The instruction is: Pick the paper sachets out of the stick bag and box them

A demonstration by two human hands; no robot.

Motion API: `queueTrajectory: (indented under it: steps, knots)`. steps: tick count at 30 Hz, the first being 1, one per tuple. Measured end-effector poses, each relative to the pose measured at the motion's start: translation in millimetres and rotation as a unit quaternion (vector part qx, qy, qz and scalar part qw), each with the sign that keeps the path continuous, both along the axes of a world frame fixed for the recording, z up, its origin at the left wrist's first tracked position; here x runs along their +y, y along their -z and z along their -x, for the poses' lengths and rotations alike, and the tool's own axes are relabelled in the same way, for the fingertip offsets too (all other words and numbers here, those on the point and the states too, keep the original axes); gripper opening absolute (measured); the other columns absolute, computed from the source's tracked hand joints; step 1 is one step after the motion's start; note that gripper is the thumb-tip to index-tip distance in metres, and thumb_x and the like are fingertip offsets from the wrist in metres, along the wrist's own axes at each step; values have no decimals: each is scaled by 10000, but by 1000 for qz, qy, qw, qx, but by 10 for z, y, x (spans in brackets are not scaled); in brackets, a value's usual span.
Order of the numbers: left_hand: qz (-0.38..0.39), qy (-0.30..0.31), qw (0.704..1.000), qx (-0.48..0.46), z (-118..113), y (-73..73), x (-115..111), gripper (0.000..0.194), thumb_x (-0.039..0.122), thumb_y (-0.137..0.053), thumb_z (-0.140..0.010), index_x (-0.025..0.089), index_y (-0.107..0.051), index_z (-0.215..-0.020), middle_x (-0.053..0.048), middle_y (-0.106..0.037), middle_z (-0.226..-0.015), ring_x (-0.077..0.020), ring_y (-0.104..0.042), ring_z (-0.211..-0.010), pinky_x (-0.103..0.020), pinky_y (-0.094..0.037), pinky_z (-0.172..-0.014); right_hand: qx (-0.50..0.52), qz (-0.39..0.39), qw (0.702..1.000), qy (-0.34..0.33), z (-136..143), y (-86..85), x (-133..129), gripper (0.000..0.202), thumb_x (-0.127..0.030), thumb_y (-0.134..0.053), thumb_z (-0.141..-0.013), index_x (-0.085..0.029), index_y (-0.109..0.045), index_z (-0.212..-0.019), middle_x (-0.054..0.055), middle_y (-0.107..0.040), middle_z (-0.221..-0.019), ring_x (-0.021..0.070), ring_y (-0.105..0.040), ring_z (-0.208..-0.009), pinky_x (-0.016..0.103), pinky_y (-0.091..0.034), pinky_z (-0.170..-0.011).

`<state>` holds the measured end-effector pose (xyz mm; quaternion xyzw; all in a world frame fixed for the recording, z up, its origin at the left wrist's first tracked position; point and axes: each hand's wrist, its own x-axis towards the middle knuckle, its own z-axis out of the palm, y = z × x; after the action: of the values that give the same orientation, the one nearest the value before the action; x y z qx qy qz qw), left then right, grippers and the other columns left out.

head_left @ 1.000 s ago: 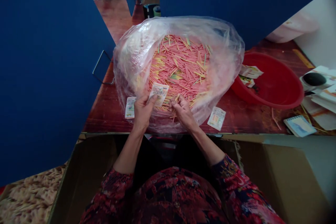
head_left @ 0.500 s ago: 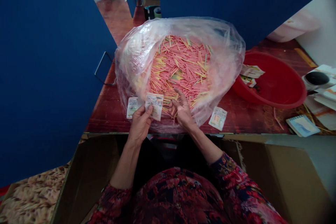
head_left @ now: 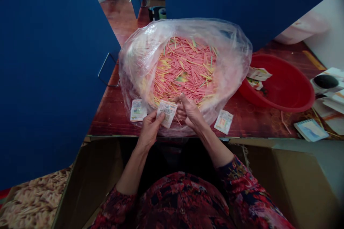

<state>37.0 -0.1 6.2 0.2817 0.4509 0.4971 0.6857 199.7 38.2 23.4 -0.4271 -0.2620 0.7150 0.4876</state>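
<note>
Pinched between the thumb and fingers of my left hand (head_left: 149, 129) is a small printed packet (head_left: 167, 111), held tilted over the near edge of a clear plastic bag (head_left: 228, 39). Thin pink, yellow and green sticks (head_left: 185, 64) fill the bag. My right hand (head_left: 192, 111) is closed, fingers curled and thumb bent, at the packet's upper right corner; what its fingers hold is hidden. A second packet (head_left: 138, 110) lies left of my left hand, partly against the bag. Another packet (head_left: 224, 121) rests on the table to the right.
A red basin (head_left: 290, 78) with some printed packets inside stands at the right. Near it lie a small spiral notepad (head_left: 311, 129) and loose rubber bands. Blue panels (head_left: 53, 61) with a wire handle (head_left: 107, 71) border the wooden table (head_left: 107, 121). Below is an open cardboard box (head_left: 295, 182).
My left hand has moved right and slightly down with the packet, closer to my right hand. The right hand's fingers have curled in, and it has shifted slightly right.
</note>
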Motion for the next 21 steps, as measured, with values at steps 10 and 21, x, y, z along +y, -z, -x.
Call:
queueTrajectory:
  steps: [10,21]
  knots:
    - [-69,-6,980,184,25,6,1,284,443,-763,-790,174,-753,-880,8,-695,-770,-135,-580,-695,-229,-457,-682,-280,-185,941,-53,69,-77,-136,343,-406,-695,-849,-216,-488,-652,-43,-428,-590,108,-362,-563,236,-269,-495]
    - [-98,18,967,233,110,75,-86,336,499,-719,-831,173,-782,-780,10,-653,-659,-149,-550,-646,-240,-419,-636,74,47,991,103,-36,0,21,338,-329,-660,-881,-235,-381,-714,-76,-318,-608,88,-308,-487,224,-386,-476]
